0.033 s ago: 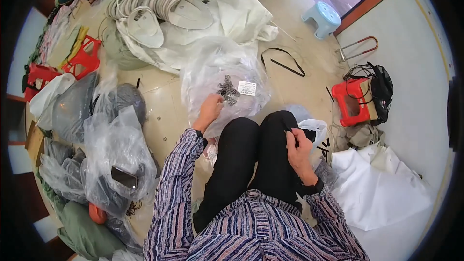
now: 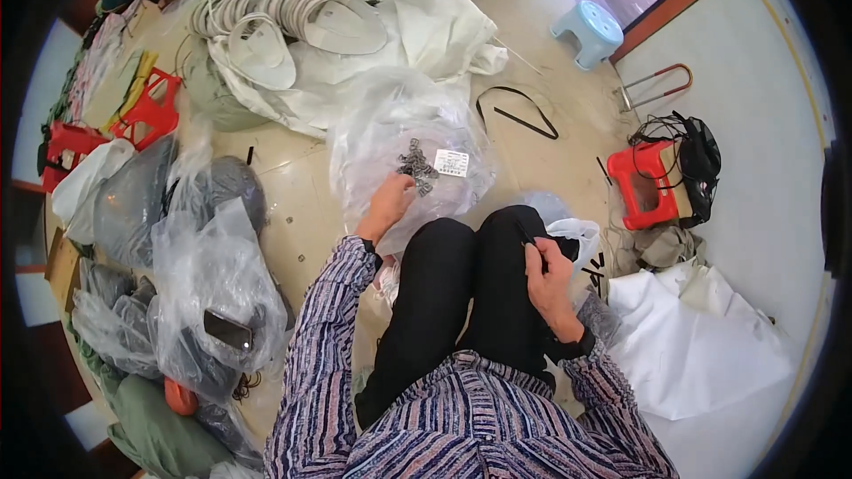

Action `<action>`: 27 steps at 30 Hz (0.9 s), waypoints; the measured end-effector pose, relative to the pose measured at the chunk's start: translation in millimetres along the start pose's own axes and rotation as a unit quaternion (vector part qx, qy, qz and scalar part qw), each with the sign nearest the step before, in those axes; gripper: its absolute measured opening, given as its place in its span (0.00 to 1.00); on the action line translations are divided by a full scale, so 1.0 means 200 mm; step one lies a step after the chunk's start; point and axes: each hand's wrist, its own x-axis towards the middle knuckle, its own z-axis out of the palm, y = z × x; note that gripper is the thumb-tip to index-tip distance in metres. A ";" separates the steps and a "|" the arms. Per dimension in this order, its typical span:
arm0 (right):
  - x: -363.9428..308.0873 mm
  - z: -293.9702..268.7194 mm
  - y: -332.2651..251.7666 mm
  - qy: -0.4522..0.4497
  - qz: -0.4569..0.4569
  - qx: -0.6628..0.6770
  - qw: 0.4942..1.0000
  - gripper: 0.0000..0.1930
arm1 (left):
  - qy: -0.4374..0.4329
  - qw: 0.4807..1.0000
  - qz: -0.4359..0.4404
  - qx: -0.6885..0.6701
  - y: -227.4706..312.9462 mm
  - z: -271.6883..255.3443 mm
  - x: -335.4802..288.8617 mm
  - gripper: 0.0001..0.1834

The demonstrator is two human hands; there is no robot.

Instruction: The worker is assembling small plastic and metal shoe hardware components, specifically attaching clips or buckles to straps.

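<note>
Small dark metal pieces, perhaps buckles (image 2: 419, 160), lie heaped on a clear plastic bag (image 2: 359, 137) in front of my knees. My left hand (image 2: 388, 202) reaches to the near edge of this heap with its fingers curled together. Whatever the fingertips pinch is too small or hidden to make out. A white printed label (image 2: 452, 162) shows on the bag, right of the heap. Over my right knee, my right hand (image 2: 552, 279) is closed on a short black strap (image 2: 524, 232), whose end sticks out past the thumb and fingers.
Far ahead, a white sheet (image 2: 435, 31) bears rings and flat oval pieces (image 2: 351, 27). A black strip loop (image 2: 528, 106) lies on the floor. Right stand a blue stool (image 2: 589, 31) and a red stool (image 2: 641, 186). Left are plastic bags (image 2: 213, 275) with a phone (image 2: 228, 330) on top.
My left hand has shifted slightly to the right along the heap, its fingers still curled. More of the black strap shows above my right hand. The whole view has moved very slightly.
</note>
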 end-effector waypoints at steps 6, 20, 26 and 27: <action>0.01 0.02 -0.06 -0.026 -0.016 -0.040 0.999 0.05 | -0.036 0.980 0.123 0.149 -0.05 0.18 0.08 0.07; 0.41 0.01 -0.35 -0.242 0.078 0.198 0.946 0.09 | 0.010 0.995 0.009 0.099 0.00 0.17 0.04 0.06; 0.24 0.07 -0.18 -0.299 0.139 0.221 0.918 0.10 | 0.112 0.957 -0.147 -0.222 0.23 -0.15 -0.01 0.07; 0.21 0.07 -0.17 -0.266 0.119 0.230 0.928 0.10 | 0.120 0.939 -0.155 -0.284 0.27 -0.23 -0.04 0.08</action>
